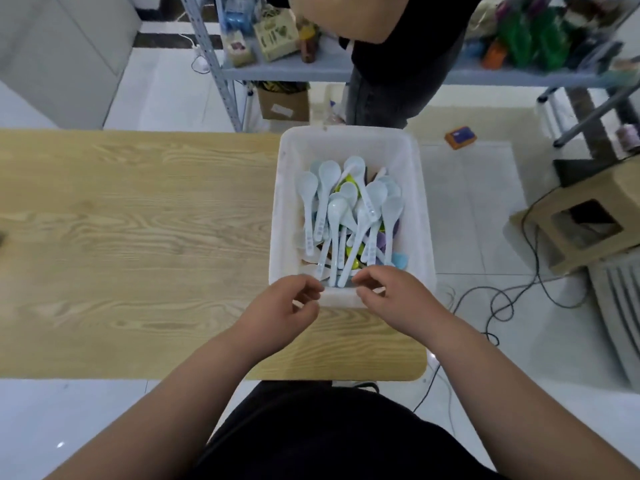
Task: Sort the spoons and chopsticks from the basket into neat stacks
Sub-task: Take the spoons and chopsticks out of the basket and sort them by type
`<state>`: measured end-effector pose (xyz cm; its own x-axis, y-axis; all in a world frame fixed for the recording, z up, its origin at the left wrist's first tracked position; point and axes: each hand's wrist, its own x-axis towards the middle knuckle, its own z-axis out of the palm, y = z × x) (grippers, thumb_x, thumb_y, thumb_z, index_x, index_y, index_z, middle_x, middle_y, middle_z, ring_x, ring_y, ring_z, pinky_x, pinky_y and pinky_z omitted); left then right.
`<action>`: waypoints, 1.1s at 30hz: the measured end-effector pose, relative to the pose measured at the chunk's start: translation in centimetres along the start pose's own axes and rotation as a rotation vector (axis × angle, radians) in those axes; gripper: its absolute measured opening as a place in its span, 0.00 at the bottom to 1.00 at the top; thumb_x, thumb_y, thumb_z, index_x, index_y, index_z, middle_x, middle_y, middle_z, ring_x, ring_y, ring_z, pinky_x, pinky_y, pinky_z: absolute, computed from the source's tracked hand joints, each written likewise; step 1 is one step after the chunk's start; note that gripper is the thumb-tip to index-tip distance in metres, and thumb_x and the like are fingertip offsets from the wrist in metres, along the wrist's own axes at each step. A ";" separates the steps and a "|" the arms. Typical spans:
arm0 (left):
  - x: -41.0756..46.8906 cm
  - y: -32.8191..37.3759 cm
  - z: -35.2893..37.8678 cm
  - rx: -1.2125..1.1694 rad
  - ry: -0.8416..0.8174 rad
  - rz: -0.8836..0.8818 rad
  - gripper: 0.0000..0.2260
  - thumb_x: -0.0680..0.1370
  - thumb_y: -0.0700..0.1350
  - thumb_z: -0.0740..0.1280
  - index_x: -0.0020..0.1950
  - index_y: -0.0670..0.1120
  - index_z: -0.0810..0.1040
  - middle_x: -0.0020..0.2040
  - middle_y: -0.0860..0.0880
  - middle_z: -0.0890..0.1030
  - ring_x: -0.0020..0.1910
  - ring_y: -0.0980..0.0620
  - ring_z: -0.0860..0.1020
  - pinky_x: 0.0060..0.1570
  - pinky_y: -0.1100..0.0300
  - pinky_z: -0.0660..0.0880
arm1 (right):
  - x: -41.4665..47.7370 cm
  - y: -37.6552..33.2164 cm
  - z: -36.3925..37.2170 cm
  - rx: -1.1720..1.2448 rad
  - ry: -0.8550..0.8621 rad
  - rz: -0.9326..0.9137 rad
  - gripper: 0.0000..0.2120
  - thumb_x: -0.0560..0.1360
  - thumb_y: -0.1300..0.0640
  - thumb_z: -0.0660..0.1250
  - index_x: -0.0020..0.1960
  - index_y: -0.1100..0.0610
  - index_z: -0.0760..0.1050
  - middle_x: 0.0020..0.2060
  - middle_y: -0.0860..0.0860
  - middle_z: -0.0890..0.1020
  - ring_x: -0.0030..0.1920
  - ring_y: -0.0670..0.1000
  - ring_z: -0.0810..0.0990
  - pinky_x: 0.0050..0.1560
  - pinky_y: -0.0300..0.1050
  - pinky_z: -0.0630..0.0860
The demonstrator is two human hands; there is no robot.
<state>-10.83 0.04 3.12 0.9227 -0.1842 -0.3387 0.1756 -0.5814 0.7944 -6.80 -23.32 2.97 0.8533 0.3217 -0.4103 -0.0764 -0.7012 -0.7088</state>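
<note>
The white basket (281,209) sat at the right end of the wooden table (138,220), heaped with pale spoons (337,216) lying crosswise over coloured ones, handles pointing mostly toward the person. No chopsticks could be picked out; they may have lain buried beneath. Both hands hovered at the near rim. The left hand (284,306) had its fingers loosely curled and seemed to hold nothing. The right hand (394,299) had curled fingertips (363,285) right at the handle ends, though whether they already pinched one was too blurred to tell. The heap was the likely trouble: drawing out one handle could drag its interlocked neighbours up and spill them over the rim. A hard tug might also slide the light basket toward the table's right edge, just beside it. No stack had yet been started on the table.
</note>
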 end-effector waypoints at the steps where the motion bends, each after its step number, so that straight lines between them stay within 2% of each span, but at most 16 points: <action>1: 1.0 -0.1 -0.2 0.026 -0.010 0.013 0.11 0.79 0.43 0.67 0.59 0.53 0.78 0.52 0.58 0.80 0.52 0.64 0.78 0.49 0.72 0.73 | 0.3 -0.1 -0.1 0.028 0.019 0.032 0.07 0.80 0.52 0.66 0.56 0.44 0.78 0.49 0.36 0.80 0.52 0.34 0.78 0.51 0.31 0.73; 3: 3.6 -0.5 -0.5 0.125 -0.037 0.044 0.12 0.79 0.45 0.67 0.62 0.53 0.76 0.54 0.59 0.78 0.52 0.63 0.77 0.51 0.69 0.74 | 1.4 0.1 -0.3 0.046 0.062 0.099 0.06 0.80 0.52 0.66 0.54 0.42 0.77 0.49 0.37 0.81 0.51 0.35 0.78 0.48 0.31 0.71; 4: 5.0 -0.8 -0.5 0.184 -0.048 0.053 0.13 0.79 0.46 0.66 0.64 0.53 0.75 0.55 0.57 0.77 0.53 0.61 0.77 0.54 0.64 0.76 | 2.1 0.3 -0.3 0.044 0.088 0.133 0.05 0.79 0.52 0.66 0.54 0.42 0.76 0.50 0.38 0.81 0.51 0.36 0.79 0.47 0.31 0.71; 7: 9.2 -1.1 -0.4 0.319 -0.036 0.032 0.18 0.79 0.46 0.65 0.68 0.47 0.71 0.61 0.47 0.75 0.56 0.49 0.77 0.56 0.51 0.76 | 4.5 1.0 -0.4 0.019 0.191 0.194 0.09 0.79 0.52 0.65 0.59 0.46 0.76 0.55 0.44 0.78 0.48 0.42 0.81 0.44 0.29 0.71; 9: 11.8 -0.8 -0.4 0.376 -0.023 -0.011 0.19 0.79 0.42 0.64 0.70 0.44 0.69 0.63 0.43 0.72 0.58 0.43 0.76 0.54 0.52 0.74 | 6.3 1.0 -0.5 -0.076 0.223 0.206 0.14 0.80 0.52 0.64 0.65 0.50 0.74 0.58 0.47 0.74 0.47 0.45 0.80 0.41 0.28 0.71; 10: 12.9 -0.6 -0.4 0.410 -0.012 -0.043 0.18 0.79 0.41 0.63 0.69 0.42 0.68 0.62 0.41 0.72 0.58 0.42 0.75 0.52 0.53 0.72 | 7.3 0.9 -0.6 -0.137 0.236 0.194 0.17 0.79 0.51 0.63 0.67 0.50 0.73 0.60 0.49 0.73 0.51 0.48 0.79 0.42 0.30 0.71; 13: 16.4 0.0 -0.3 0.496 0.058 -0.150 0.15 0.80 0.39 0.61 0.66 0.39 0.66 0.63 0.39 0.70 0.59 0.40 0.73 0.52 0.52 0.71 | 10.9 0.3 -1.3 -0.275 0.268 0.162 0.23 0.80 0.50 0.63 0.74 0.52 0.68 0.69 0.53 0.70 0.67 0.55 0.70 0.60 0.46 0.73; 15: 18.3 0.3 -0.1 0.561 0.034 -0.209 0.15 0.81 0.40 0.61 0.66 0.38 0.65 0.63 0.40 0.71 0.58 0.42 0.74 0.52 0.54 0.71 | 13.4 0.1 -2.0 -0.356 0.244 0.163 0.23 0.81 0.51 0.62 0.75 0.54 0.66 0.71 0.54 0.68 0.70 0.57 0.66 0.66 0.52 0.70; 19: 20.6 0.5 0.4 0.524 0.085 -0.337 0.19 0.80 0.42 0.66 0.66 0.39 0.63 0.60 0.39 0.74 0.56 0.42 0.78 0.46 0.56 0.70 | 16.4 0.6 -3.2 -0.504 0.194 0.176 0.15 0.82 0.54 0.60 0.66 0.58 0.71 0.62 0.58 0.75 0.62 0.60 0.72 0.56 0.51 0.71; 22: 20.8 0.6 0.6 0.606 0.127 -0.326 0.21 0.79 0.41 0.67 0.66 0.38 0.61 0.60 0.40 0.75 0.55 0.42 0.78 0.47 0.56 0.70 | 16.6 1.1 -3.6 -0.570 0.195 0.163 0.09 0.81 0.60 0.60 0.61 0.58 0.72 0.59 0.58 0.76 0.57 0.59 0.75 0.51 0.49 0.70; 26: 20.6 0.7 0.3 0.424 0.175 -0.349 0.21 0.77 0.35 0.66 0.66 0.36 0.61 0.60 0.38 0.74 0.56 0.41 0.77 0.46 0.55 0.70 | 14.7 1.4 -4.0 -0.330 0.188 0.218 0.15 0.80 0.61 0.62 0.66 0.56 0.69 0.58 0.54 0.73 0.49 0.54 0.74 0.43 0.46 0.69; 29: 19.4 1.3 0.0 0.328 0.237 -0.298 0.19 0.75 0.30 0.64 0.64 0.36 0.64 0.60 0.39 0.72 0.50 0.46 0.73 0.45 0.58 0.69 | 12.8 1.5 -3.9 -0.068 0.199 0.287 0.19 0.78 0.57 0.64 0.68 0.53 0.68 0.51 0.49 0.77 0.41 0.48 0.76 0.36 0.45 0.69; 31: 18.0 1.6 0.1 0.277 0.289 -0.237 0.17 0.74 0.28 0.61 0.62 0.36 0.66 0.58 0.40 0.70 0.48 0.48 0.69 0.43 0.58 0.68 | 11.5 1.4 -3.4 0.241 0.259 0.394 0.17 0.78 0.57 0.65 0.65 0.51 0.72 0.49 0.50 0.80 0.38 0.45 0.78 0.35 0.41 0.72; 33: 16.5 1.6 0.4 0.201 0.317 -0.218 0.14 0.76 0.28 0.59 0.60 0.38 0.66 0.55 0.43 0.67 0.46 0.47 0.69 0.40 0.59 0.65 | 10.0 1.3 -2.5 0.656 0.311 0.503 0.14 0.76 0.59 0.66 0.62 0.52 0.76 0.51 0.54 0.82 0.33 0.50 0.79 0.32 0.44 0.76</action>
<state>4.50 -4.23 -1.38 0.9366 0.1943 -0.2916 0.3369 -0.7281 0.5969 2.94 -22.58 -0.58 0.7336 -0.1816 -0.6549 -0.6795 -0.1760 -0.7123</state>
